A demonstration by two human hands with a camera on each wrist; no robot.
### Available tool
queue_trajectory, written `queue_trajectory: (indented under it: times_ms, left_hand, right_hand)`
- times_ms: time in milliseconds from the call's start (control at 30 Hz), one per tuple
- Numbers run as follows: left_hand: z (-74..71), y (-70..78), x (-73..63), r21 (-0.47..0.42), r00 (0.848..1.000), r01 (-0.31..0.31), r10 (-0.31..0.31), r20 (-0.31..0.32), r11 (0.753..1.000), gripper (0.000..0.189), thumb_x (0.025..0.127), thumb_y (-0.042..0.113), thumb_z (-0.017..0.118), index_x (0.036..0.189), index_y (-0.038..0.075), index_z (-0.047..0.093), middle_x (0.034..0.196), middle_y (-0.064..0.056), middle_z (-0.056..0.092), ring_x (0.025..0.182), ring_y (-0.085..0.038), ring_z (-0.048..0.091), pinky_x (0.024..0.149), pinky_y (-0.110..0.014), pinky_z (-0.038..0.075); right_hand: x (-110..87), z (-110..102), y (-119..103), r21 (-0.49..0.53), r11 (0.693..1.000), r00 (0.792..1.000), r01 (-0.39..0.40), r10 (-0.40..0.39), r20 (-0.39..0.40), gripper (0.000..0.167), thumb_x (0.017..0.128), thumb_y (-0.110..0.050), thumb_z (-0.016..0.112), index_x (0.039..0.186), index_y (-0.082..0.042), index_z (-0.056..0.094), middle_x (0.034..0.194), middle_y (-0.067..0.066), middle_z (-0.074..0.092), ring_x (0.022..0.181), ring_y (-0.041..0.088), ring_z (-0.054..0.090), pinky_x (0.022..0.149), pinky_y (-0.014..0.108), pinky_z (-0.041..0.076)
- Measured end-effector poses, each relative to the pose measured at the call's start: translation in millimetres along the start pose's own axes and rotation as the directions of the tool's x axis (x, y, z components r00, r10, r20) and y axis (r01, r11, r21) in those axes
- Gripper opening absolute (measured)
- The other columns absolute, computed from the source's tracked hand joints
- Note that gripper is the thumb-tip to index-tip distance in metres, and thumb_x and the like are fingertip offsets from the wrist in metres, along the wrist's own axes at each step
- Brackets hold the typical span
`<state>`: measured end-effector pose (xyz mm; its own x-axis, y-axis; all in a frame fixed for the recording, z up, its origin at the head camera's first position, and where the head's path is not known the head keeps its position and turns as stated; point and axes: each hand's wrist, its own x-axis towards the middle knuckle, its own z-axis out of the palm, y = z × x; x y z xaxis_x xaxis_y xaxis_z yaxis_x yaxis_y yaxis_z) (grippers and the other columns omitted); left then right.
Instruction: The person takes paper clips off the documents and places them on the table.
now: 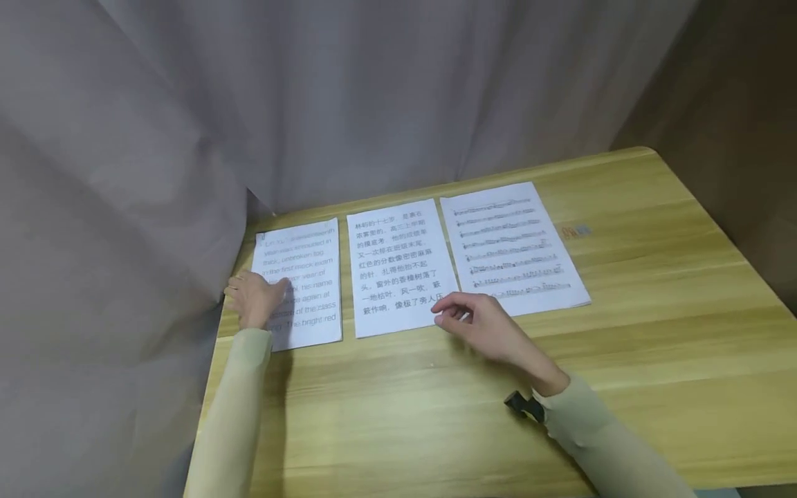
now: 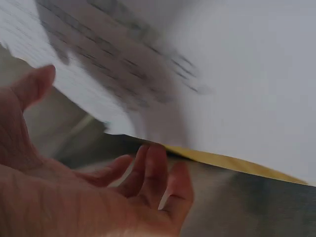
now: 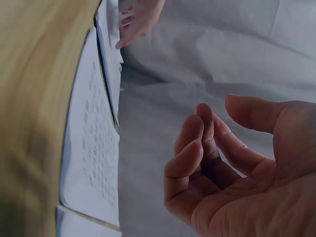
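Note:
Three printed stacks of paper lie side by side on the wooden table. My left hand [image 1: 257, 299] is over the left edge of the leftmost one, a stack with large English text [image 1: 311, 330]. In the left wrist view its fingertips [image 2: 155, 155] are right at the paper's edge, with the thumb apart from the sheet. The middle stack [image 1: 398, 270] bears Chinese text, and the right one is sheet music [image 1: 510, 252]. Above the near edges of these two hovers my right hand [image 1: 488, 330], fingers loosely curled and holding nothing.
A grey curtain [image 1: 349, 97] hangs along the back and left of the table [image 1: 398, 415]. Right of the sheet music, a small orange and grey mark [image 1: 575, 232] shows on the tabletop. A black device [image 1: 524, 407] sits at my right wrist.

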<state>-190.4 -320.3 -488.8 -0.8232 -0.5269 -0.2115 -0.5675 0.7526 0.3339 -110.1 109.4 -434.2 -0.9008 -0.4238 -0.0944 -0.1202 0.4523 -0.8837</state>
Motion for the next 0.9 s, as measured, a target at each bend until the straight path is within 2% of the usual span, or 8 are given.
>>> queue_trajectory:
  times_ms: [67,167,333,400,533,600,767,900]
  left_hand:
    - [-2.4,-4.6,7.0,0.012,0.998,0.023,-0.024,0.054,1.0,0.102,0.098,0.053,0.07,0.154,-0.021,0.03,0.153,-0.048,0.038,0.146,-0.064,0.035,0.118,-0.081,0.031]
    - [-5.6,-8.6,18.3,0.037,0.992,0.045,-0.049,0.116,0.998,0.107,0.094,0.058,0.075,0.152,-0.02,0.033,0.151,-0.046,0.043,0.144,-0.062,0.042,0.115,-0.08,0.038]
    - [-5.7,-25.3,50.0,0.004,0.984,0.087,-0.086,0.158,0.996,0.102,0.085,0.057,0.089,0.146,-0.013,0.048,0.139,-0.036,0.058,0.126,-0.049,0.058,0.105,-0.072,0.051]
    - [-4.0,-36.7,64.0,-0.038,0.982,0.094,-0.087,0.166,0.995,0.096,0.081,0.056,0.093,0.141,-0.01,0.055,0.131,-0.032,0.063,0.114,-0.044,0.062,0.098,-0.068,0.055]
    - [1.0,-49.5,79.9,-0.091,0.98,0.062,-0.043,0.192,0.994,0.088,0.081,0.051,0.096,0.134,-0.01,0.06,0.121,-0.029,0.067,0.099,-0.038,0.065,0.087,-0.061,0.058]
    - [-4.1,-47.8,74.8,-0.094,0.982,0.05,-0.032,0.189,0.994,0.079,0.085,0.045,0.093,0.132,-0.01,0.062,0.121,-0.029,0.067,0.098,-0.037,0.064,0.086,-0.059,0.058]
    - [-32.6,-35.2,44.1,-0.092,0.984,0.02,-0.003,0.176,0.996,0.048,0.098,0.023,0.078,0.133,-0.008,0.067,0.129,-0.03,0.068,0.104,-0.038,0.064,0.092,-0.059,0.056]
    - [-47.0,-35.4,34.3,-0.125,0.981,-0.072,0.093,0.169,0.99,0.041,0.101,0.016,0.072,0.132,-0.01,0.068,0.131,-0.033,0.069,0.106,-0.038,0.065,0.091,-0.052,0.056]
  right_hand:
    - [-1.4,4.0,1.5,-0.016,1.0,1.0,-0.002,0.003,0.015,0.016,0.102,-0.015,0.074,0.115,-0.007,0.079,0.098,0.01,0.078,0.081,0.014,0.067,0.073,0.022,0.057]
    - [-2.7,8.5,3.9,-0.022,1.0,0.999,0.003,-0.002,0.034,0.016,0.102,-0.015,0.073,0.114,-0.006,0.079,0.096,0.007,0.077,0.081,0.013,0.065,0.073,0.023,0.056]
    - [0.0,14.7,5.3,-0.014,1.0,0.998,-0.004,0.005,0.056,0.017,0.103,-0.017,0.073,0.114,-0.006,0.079,0.096,0.007,0.077,0.083,0.012,0.065,0.074,0.023,0.055]
    - [1.4,16.4,5.7,-0.011,1.0,0.998,-0.012,0.012,0.064,0.017,0.103,-0.017,0.072,0.114,-0.005,0.079,0.097,0.01,0.078,0.083,0.011,0.065,0.074,0.023,0.056]
    - [-0.6,17.2,9.5,-0.004,1.0,0.997,-0.029,0.029,0.068,0.019,0.103,-0.016,0.072,0.115,-0.002,0.078,0.099,0.015,0.078,0.082,0.012,0.065,0.073,0.023,0.056]
    - [-0.7,17.7,11.8,0.001,1.0,0.997,-0.027,0.027,0.07,0.02,0.103,-0.015,0.072,0.116,-0.001,0.077,0.099,0.016,0.078,0.083,0.013,0.065,0.074,0.023,0.056]
    - [7.6,22.5,18.8,-0.014,1.0,0.997,-0.023,0.023,0.07,0.024,0.102,-0.015,0.073,0.12,0.0,0.076,0.096,0.01,0.078,0.082,0.012,0.066,0.074,0.022,0.055]
    - [25.4,28.7,23.8,-0.001,0.999,0.997,-0.034,0.034,0.071,0.034,0.1,-0.016,0.077,0.129,0.0,0.071,0.095,0.006,0.078,0.079,0.012,0.068,0.071,0.023,0.054]
